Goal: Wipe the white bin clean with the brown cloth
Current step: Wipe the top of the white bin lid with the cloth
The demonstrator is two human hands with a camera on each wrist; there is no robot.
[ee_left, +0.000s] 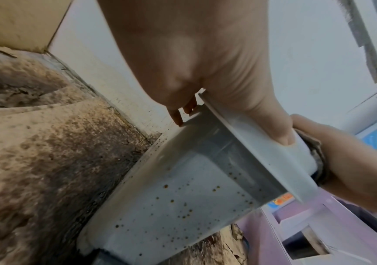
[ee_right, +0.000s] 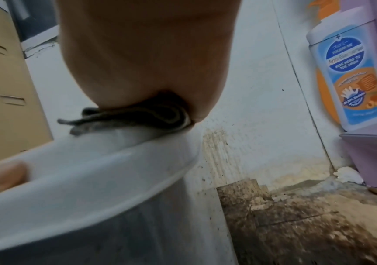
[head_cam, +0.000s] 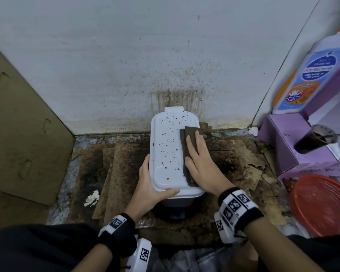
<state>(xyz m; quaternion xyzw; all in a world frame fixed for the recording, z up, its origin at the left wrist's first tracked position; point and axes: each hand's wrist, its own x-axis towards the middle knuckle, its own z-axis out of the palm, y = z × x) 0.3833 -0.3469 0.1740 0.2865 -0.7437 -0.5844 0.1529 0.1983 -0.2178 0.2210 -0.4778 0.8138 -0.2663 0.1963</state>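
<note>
The white bin [head_cam: 168, 152] stands on the floor against the wall, its shut lid dotted with brown spots. A folded brown cloth [head_cam: 191, 132] lies along the lid's right side. My right hand [head_cam: 197, 154] presses flat on the cloth with straight fingers. My left hand [head_cam: 151, 183] grips the lid's near left corner, thumb over the front rim and fingers down the left side. The left wrist view shows the bin's speckled side wall [ee_left: 182, 197] under the left hand [ee_left: 205, 86]. In the right wrist view the cloth [ee_right: 137, 114] is squeezed between my palm [ee_right: 148, 53] and the lid [ee_right: 92, 170].
Stained cardboard sheets [head_cam: 110, 169] cover the floor around the bin, with a crumpled tissue [head_cam: 91, 198] to the left. A large cardboard box [head_cam: 24, 124] stands at left. At right are a purple shelf [head_cam: 283, 138], a body-wash bottle [head_cam: 310, 75], a dark cup [head_cam: 316, 140] and a red basket [head_cam: 326, 205].
</note>
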